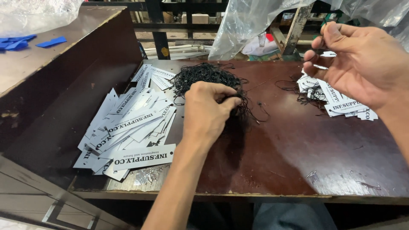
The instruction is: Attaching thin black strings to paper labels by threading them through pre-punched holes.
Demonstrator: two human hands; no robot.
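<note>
Two hands: both bare, at work over a dark reddish-brown table (pixel 289 153) seen from the head camera.
Left hand (pixel 208 111): fingers curled closed, pinching into the near edge of a tangle of black strings (pixel 206 76) at the middle of the table; loose strands trail out to the right of the fingertips.
Right hand (pixel 362 64): raised above the far right of the table, palm toward the camera; thumb and forefinger are pinched together at the top, and I cannot tell for sure what they grip, perhaps a thin thread; the other fingers are loosely bent.
Left pile of tags (pixel 132 132): many white rectangular paper tags with black print, lying loose and overlapping on the left side of the table, just beside the left forearm and touching the near-left edge of the string tangle.
Right pile of tags (pixel 341 100): a smaller heap of white tags with black strings among them, under the right hand.
Containers: none hold the tags or strings; they lie straight on the table.
Wooden panel (pixel 64 98): dark board slanting at the left, with blue scraps (pixel 25 42) on top.
Clear plastic sheet (pixel 251 21): hanging at the far side.
</note>
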